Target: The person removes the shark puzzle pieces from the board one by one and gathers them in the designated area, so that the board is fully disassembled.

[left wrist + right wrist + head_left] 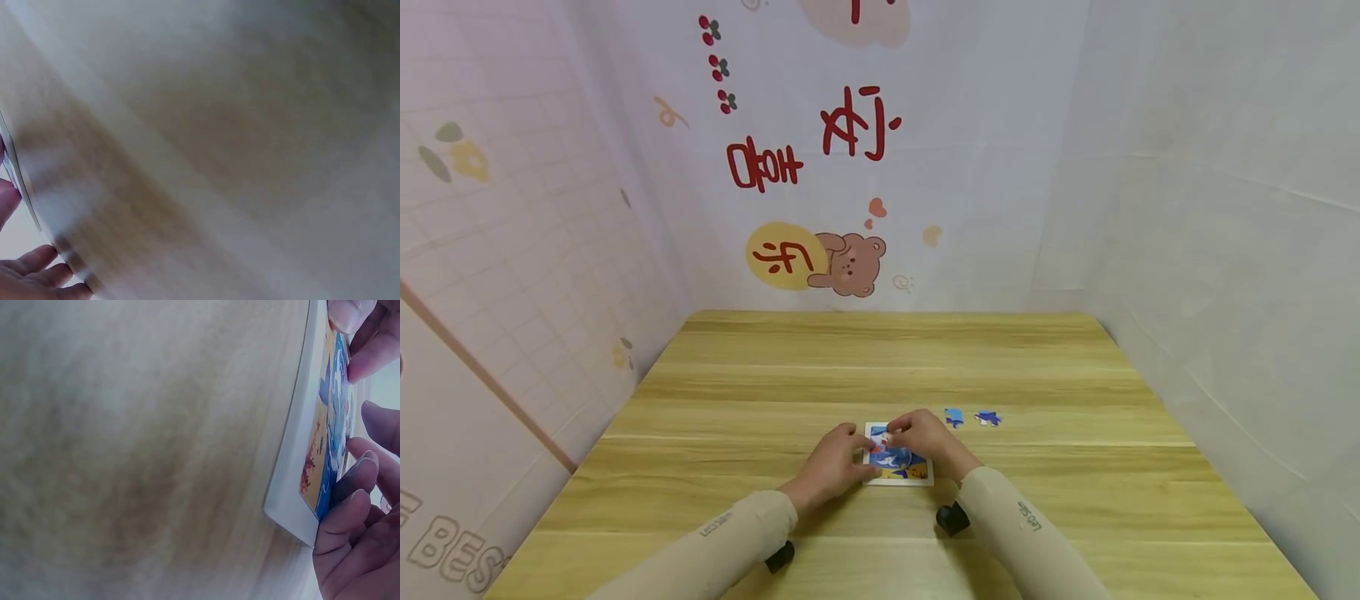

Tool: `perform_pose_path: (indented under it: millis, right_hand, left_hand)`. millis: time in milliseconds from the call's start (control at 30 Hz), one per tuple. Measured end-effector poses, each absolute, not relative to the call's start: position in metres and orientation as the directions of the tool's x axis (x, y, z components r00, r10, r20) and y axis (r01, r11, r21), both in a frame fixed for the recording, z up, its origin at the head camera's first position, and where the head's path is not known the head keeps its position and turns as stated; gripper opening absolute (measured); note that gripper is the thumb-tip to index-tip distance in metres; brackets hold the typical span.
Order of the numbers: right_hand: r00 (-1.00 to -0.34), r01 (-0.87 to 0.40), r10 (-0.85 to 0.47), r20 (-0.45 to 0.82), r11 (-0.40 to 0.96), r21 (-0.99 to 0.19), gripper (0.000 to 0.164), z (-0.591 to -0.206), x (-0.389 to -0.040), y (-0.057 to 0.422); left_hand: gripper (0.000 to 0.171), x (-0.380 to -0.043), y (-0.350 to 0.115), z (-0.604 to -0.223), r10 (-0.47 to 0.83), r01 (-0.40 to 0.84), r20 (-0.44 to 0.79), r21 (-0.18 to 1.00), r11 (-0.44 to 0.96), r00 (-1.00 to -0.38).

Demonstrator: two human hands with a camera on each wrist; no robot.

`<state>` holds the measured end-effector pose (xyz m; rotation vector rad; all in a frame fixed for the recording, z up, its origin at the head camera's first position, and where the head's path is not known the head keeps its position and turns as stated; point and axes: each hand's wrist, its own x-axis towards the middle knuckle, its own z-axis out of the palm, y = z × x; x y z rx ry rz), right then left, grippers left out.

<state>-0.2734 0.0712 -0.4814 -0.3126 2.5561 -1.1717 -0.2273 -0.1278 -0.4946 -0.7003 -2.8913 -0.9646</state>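
Note:
A small jigsaw puzzle [892, 458] with a blue sea picture and a white border lies flat on the table. My left hand [831, 467] is at its left side, thumb low on the border and index finger touching the picture higher up. Over the upper right part bends my right hand [922, 435]. Its thumb and index fingertips come down close together on the picture; I cannot tell whether a piece is between them. The right wrist view shows the puzzle's thick white border [290, 487], with the other right fingers [350, 512] curled by the corner.
Two loose puzzle pieces lie beyond the right hand, one light blue [953, 417] and one dark blue and white [988, 417]. The wooden table [775, 358] meets a printed white cloth wall [985, 208] at its far edge, with cloth on both sides.

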Motion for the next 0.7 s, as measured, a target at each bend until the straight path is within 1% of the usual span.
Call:
perform_pose_path:
  millis: [300,467,633,700]
  right_hand:
    - [-0.917,-0.025,-0.33,-0.225,0.61,-0.792,0.025,-0.479,-0.273,0.072]
    - [-0.907,-0.05,-0.359,-0.219,0.608,-0.793,0.026,-0.477,-0.272,0.072]
    - [-0.908,-0.03,-0.346,-0.237,0.618,-0.786,0.027,-0.472,-0.271,0.073]
    - [-0.9,-0.012,-0.355,-0.253,0.601,-0.799,0.029,-0.47,-0.27,0.073]
  left_hand:
    - [0.036,-0.225,-0.127,-0.494,0.409,0.43,0.168,0.545,0.72,-0.897]
    - [0.036,-0.225,-0.127,-0.494,0.413,0.441,0.179,0.532,0.723,-0.893]
    - [0.036,-0.226,-0.127,-0.495,0.413,0.439,0.175,0.533,0.723,-0.893]
    - [0.036,-0.225,-0.127,-0.495,0.416,0.442,0.175,0.527,0.726,-0.892]
